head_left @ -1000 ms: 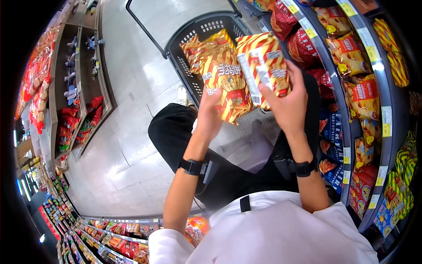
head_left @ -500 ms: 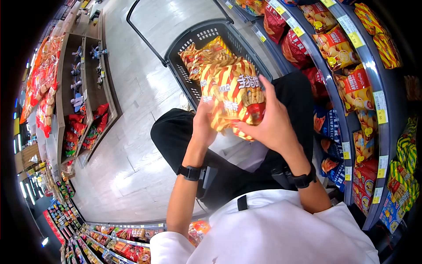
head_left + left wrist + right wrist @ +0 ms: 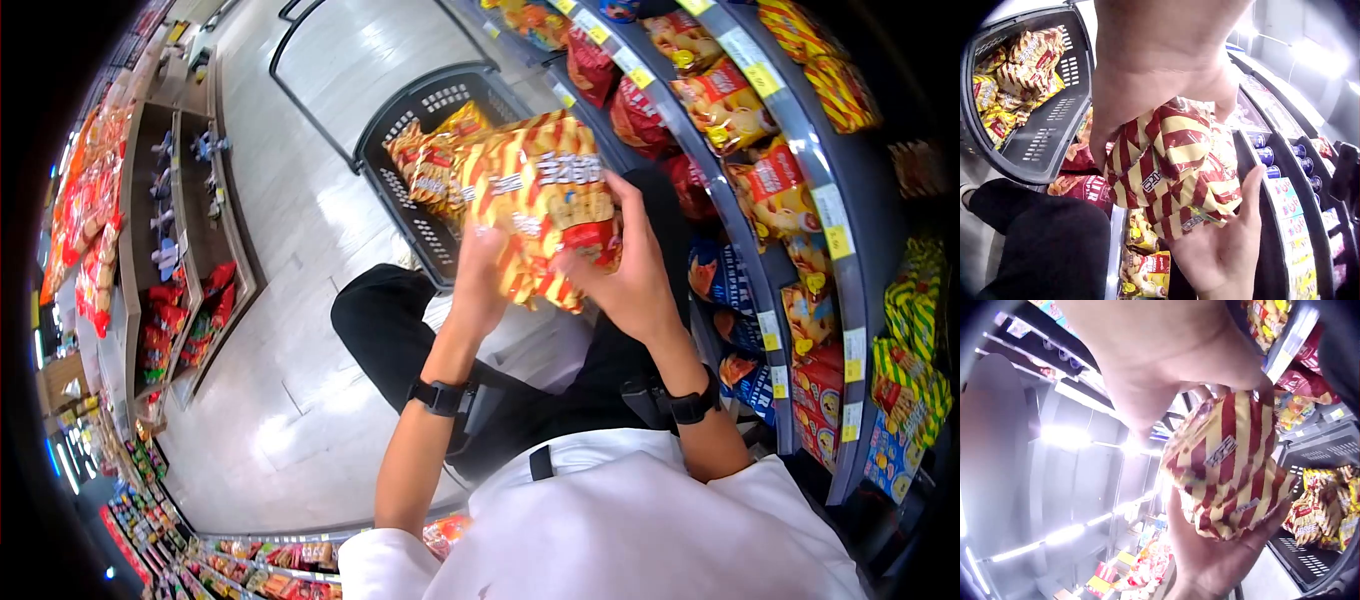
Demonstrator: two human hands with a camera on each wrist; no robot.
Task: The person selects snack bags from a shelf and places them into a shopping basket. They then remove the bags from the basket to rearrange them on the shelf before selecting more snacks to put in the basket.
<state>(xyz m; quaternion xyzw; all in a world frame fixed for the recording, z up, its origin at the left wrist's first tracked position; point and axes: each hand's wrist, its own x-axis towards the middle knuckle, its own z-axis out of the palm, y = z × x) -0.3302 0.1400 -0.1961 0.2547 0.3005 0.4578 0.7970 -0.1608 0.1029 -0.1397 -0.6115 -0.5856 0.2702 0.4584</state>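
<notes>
While my left hand (image 3: 482, 282) and right hand (image 3: 638, 282) are gripping striped snack packets (image 3: 545, 195) beside the grey basket (image 3: 1060, 134), I'm apparently readying them for loading; next is calling for steady lowering.

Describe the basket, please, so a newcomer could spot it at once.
In the head view, find the shelves on the right. Just left of them is the dark basket of striped snack bags, set apart by perforated walls and a long handle.

Bright overhead strip lights (image 3: 1065, 534) glaring in wrist views; glare patches on floor (image 3: 300, 345); head view fisheye-warped, corners black.
</notes>
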